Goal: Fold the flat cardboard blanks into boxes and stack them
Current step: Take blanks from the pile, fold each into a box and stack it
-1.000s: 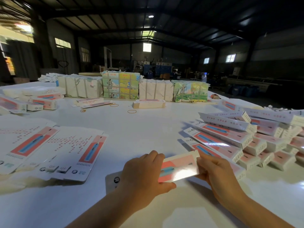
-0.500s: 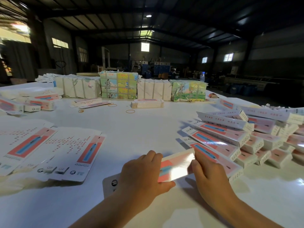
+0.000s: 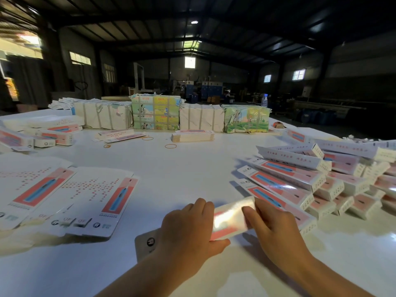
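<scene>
Fingers (image 3: 201, 207) of your left hand (image 3: 188, 230) curl over the far edge of the half-folded box (image 3: 230, 217) while the thumb hooks under its near edge, so that hand grips the carton; your right hand (image 3: 272, 226) lies on the box's right end with its fingers fairly straight, pressing down more than pinching, though glare hides exactly where the tips land. You look to be in the middle of shaping one blank: the box sits on the white surface (image 3: 192, 172) right in front of you, its left end flap (image 3: 147, 243) sticking out flat from under your left wrist and not yet tucked. To your right, touching the box's far end, is the heap of finished boxes (image 3: 310, 185); to your left the flat blanks (image 3: 70, 200) lie spread face up, well apart from your hands. Further back sit a small banded stack (image 3: 192, 136) and wrapped bundles (image 3: 154, 113). Your next move probably calls for squaring the sleeve and closing the ends, so hold the body steady with the left hand, free the right fingers to tuck the flap, then set the box on the heap without knocking the leaning ones
</scene>
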The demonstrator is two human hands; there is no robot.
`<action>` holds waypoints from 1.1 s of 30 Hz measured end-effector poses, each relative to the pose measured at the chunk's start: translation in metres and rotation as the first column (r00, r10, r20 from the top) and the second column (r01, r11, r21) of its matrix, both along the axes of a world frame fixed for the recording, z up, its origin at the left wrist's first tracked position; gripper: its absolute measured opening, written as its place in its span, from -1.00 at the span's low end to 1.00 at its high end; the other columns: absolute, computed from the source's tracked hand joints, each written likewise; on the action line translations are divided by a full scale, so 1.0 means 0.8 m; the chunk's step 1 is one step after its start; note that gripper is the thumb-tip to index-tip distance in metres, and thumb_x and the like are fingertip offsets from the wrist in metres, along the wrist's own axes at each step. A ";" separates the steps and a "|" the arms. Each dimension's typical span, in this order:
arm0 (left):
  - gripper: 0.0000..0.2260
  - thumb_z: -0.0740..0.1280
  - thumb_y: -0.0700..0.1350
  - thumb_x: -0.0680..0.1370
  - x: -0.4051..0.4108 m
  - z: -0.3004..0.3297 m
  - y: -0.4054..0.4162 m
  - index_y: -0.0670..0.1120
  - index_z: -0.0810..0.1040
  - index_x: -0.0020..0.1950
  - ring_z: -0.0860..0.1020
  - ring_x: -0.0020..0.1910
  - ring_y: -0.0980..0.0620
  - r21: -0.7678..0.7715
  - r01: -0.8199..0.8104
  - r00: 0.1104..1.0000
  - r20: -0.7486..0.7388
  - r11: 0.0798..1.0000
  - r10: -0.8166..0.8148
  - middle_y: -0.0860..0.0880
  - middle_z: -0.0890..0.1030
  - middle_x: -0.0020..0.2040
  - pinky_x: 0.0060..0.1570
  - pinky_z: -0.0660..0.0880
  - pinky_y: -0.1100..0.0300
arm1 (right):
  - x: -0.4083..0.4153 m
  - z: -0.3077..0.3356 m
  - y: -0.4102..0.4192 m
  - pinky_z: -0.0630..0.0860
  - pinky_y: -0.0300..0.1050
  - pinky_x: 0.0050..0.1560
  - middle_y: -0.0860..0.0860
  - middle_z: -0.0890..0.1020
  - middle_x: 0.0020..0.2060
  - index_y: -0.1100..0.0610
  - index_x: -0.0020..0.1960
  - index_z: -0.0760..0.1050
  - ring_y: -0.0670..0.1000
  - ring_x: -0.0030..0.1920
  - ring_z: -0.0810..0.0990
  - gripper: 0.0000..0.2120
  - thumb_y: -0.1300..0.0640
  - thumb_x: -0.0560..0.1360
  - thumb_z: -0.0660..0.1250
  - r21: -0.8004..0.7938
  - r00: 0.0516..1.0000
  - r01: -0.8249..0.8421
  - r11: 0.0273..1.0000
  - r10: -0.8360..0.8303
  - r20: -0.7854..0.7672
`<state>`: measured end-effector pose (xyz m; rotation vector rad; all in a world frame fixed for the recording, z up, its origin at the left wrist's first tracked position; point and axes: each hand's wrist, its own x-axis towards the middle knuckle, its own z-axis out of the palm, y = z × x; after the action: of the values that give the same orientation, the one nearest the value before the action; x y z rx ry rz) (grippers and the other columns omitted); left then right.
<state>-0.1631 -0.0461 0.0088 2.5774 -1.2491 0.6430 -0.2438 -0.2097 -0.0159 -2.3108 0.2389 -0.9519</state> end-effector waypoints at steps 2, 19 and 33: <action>-0.35 0.45 0.42 0.13 -0.001 0.005 0.003 -0.02 0.55 -0.01 0.58 -0.29 0.20 -0.032 0.015 1.000 -0.007 0.999 -0.015 0.09 0.59 -0.17 -0.38 0.55 0.30 | -0.001 0.000 0.000 0.36 -0.48 -0.43 -0.17 0.50 -0.52 -0.11 -0.35 0.35 -0.27 -0.33 0.53 -0.68 0.11 0.55 0.27 -0.097 1.000 0.013 0.995 -0.013 -0.001; -0.47 0.17 0.44 0.39 0.021 -0.019 0.000 0.16 0.25 0.22 0.52 0.03 0.17 -0.152 -0.080 0.994 -0.087 0.985 0.067 0.18 0.46 0.12 -0.12 0.46 0.29 | 0.004 0.000 0.020 0.39 -0.52 -0.40 -0.13 0.64 -0.33 -0.20 -0.17 0.52 -0.25 -0.17 0.57 -0.74 0.10 0.58 0.20 0.278 0.995 -0.094 0.956 0.080 0.059; -0.37 0.18 0.46 0.35 0.041 0.008 0.032 0.22 0.24 0.34 0.43 -0.06 0.23 0.117 0.124 0.969 -0.230 0.985 -0.095 0.25 0.45 0.24 -0.18 0.31 0.50 | -0.001 -0.001 -0.008 0.21 -0.13 0.40 -0.09 0.13 0.52 -0.14 0.51 0.07 -0.11 0.47 0.13 -0.34 -0.16 0.51 0.27 -0.509 0.951 -0.310 0.803 0.254 -0.177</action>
<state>-0.1301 -0.0209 0.0150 2.5722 -1.3851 0.2476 -0.2446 -0.2164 -0.0170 -2.7969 -0.3788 -0.8170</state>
